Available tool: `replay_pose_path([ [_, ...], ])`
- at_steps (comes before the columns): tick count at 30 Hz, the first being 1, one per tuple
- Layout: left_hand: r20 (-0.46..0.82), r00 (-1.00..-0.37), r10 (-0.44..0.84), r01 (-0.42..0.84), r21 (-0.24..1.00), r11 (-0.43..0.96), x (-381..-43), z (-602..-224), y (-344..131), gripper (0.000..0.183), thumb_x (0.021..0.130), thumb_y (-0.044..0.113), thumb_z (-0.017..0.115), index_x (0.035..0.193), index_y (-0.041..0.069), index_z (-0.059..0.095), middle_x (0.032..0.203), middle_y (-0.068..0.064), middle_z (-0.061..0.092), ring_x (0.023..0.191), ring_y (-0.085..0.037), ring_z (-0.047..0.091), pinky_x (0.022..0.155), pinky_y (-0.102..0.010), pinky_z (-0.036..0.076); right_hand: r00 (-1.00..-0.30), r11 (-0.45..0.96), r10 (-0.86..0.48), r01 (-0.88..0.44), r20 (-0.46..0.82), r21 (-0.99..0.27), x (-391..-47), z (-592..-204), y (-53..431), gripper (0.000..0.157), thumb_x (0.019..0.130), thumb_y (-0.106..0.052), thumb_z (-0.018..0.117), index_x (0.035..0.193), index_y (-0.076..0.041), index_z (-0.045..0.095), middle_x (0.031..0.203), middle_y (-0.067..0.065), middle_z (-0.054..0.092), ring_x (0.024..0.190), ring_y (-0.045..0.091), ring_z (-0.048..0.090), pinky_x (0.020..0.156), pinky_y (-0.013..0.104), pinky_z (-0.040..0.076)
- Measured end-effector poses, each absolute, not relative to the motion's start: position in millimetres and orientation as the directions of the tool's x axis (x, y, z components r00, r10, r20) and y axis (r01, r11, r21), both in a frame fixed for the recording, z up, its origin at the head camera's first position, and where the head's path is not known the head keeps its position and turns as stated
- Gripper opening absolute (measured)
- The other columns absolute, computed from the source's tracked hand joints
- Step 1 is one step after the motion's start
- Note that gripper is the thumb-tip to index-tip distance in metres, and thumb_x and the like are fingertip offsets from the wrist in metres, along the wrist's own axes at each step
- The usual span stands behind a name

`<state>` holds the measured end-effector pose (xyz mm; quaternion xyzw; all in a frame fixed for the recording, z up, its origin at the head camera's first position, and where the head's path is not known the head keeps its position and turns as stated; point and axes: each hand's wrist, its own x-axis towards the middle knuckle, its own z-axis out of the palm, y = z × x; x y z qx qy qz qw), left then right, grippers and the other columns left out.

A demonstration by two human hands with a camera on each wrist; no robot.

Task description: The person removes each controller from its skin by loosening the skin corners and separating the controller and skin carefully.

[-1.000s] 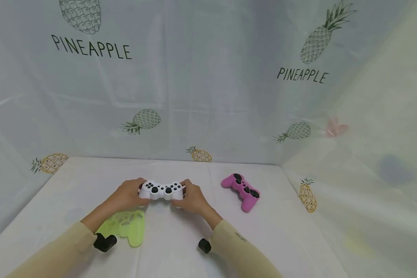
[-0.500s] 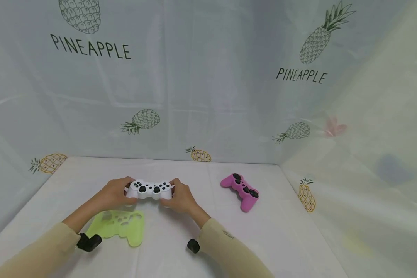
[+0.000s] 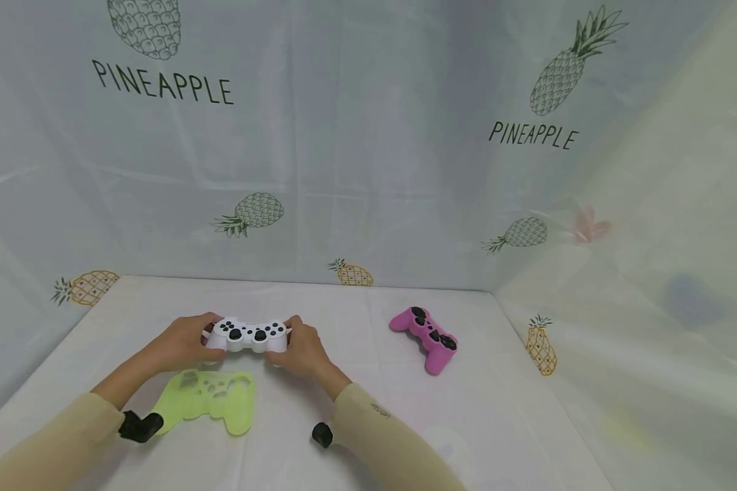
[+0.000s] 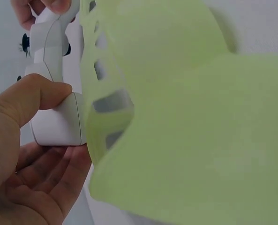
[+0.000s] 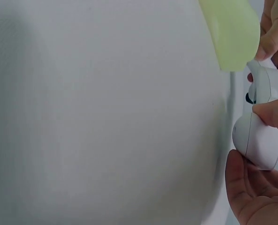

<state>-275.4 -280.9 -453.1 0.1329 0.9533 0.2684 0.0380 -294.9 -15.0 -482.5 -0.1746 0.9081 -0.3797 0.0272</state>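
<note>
A white game controller [image 3: 248,334] with black buttons and sticks is held between both hands in the head view, its face toward the camera. My left hand [image 3: 188,341] grips its left end, the thumb [image 4: 54,93] on the near handle and the fingers curled beneath. At the other end my right hand [image 3: 304,348] holds the right handle [image 5: 258,140] between thumb and fingers. Just in front of the controller, on the table, lies a flat yellow-green silicone controller cover [image 3: 211,399] with cut-out holes. It fills much of the left wrist view.
A pink controller [image 3: 426,337] with black sticks lies tilted on the white table [image 3: 356,327] to the right. Black wrist devices [image 3: 140,427] sit under the sleeves. A pineapple-print curtain [image 3: 368,136] hangs behind the table and along its right side.
Both hands have moved left together with the white controller, which now sits behind the green cover. More of the cover shows as the left arm has shifted off it. The pink controller stays put.
</note>
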Motion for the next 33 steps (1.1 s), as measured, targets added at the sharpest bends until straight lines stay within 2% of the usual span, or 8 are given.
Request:
replay_pose_path([
  [21, -0.053, -0.971, 0.232, 0.178, 0.489, 0.854, -270.7, -460.4, -315.7, 0.075, 0.085, 0.031, 0.090, 0.140, -0.007, 0.056, 0.120, -0.026, 0.066, 0.093, -0.026, 0.060, 0.076, -0.040, 0.054, -0.946, 0.680, -0.323, -0.262, 0.041, -0.685, -290.1, -484.9, -52.8, 0.052, 0.081, -0.025, 0.091, 0.118, -0.013, 0.058, 0.089, -0.007, 0.061, 0.078, 0.005, 0.053, 0.072, 0.019, 0.046],
  [33, -0.063, -0.972, 0.225, 0.167, 0.489, 0.856, -269.1, -461.1, -319.2, 0.077, 0.085, 0.032, 0.089, 0.141, -0.008, 0.055, 0.120, -0.026, 0.065, 0.093, -0.027, 0.060, 0.076, -0.041, 0.054, -0.951, 0.711, -0.310, -0.237, 0.007, -0.662, -286.3, -480.7, -57.6, 0.052, 0.083, -0.028, 0.090, 0.121, -0.014, 0.058, 0.094, -0.007, 0.061, 0.081, 0.006, 0.053, 0.075, 0.020, 0.047],
])
